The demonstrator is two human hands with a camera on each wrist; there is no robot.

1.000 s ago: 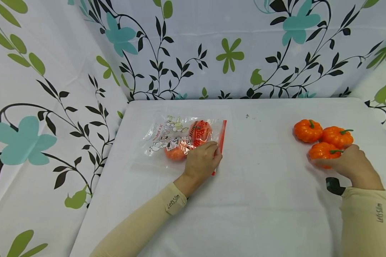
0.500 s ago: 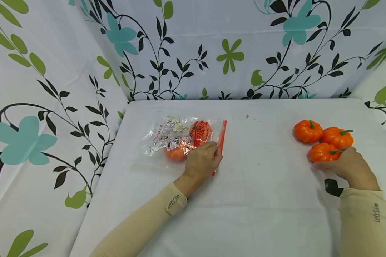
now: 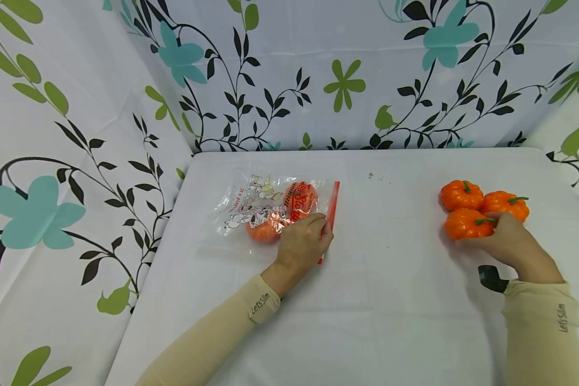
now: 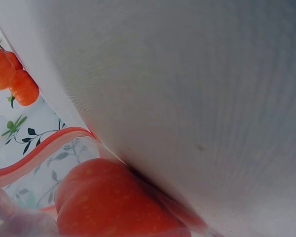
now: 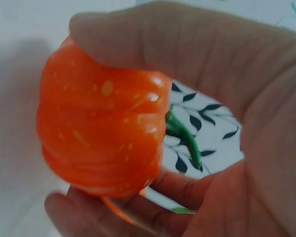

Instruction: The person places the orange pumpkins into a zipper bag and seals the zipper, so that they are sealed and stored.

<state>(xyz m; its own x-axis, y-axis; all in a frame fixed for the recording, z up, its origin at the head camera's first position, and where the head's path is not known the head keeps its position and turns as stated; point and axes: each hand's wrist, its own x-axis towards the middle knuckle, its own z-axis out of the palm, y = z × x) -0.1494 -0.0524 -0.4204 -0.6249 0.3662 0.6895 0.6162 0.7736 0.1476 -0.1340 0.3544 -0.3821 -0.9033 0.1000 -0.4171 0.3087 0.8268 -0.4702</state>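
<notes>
My left hand (image 3: 300, 242) pinches the red zip edge (image 3: 335, 198) of a clear printed plastic zip bag (image 3: 231, 214). Two orange toy pumpkins lie inside the bag; one is the upper pumpkin (image 3: 301, 199), and the lower pumpkin (image 3: 262, 230) is partly behind the hand. Close up in the left wrist view is a bagged pumpkin (image 4: 108, 202). On the right, my right hand (image 3: 518, 246) grips a small orange toy pumpkin (image 5: 98, 123) with a green stem (image 5: 185, 138), thumb on one side and fingers on the other.
Two more orange pumpkins, one at the back left (image 3: 461, 195) and one at the back right (image 3: 506, 203), sit just behind the held one. A white table (image 3: 386, 300) carries everything. Patterned curtains (image 3: 280, 64) rise behind its far edge and along the sides.
My right hand has shifted left with the front pumpkin, which now sits further left than before. The left hand and the bag have stayed in place.
</notes>
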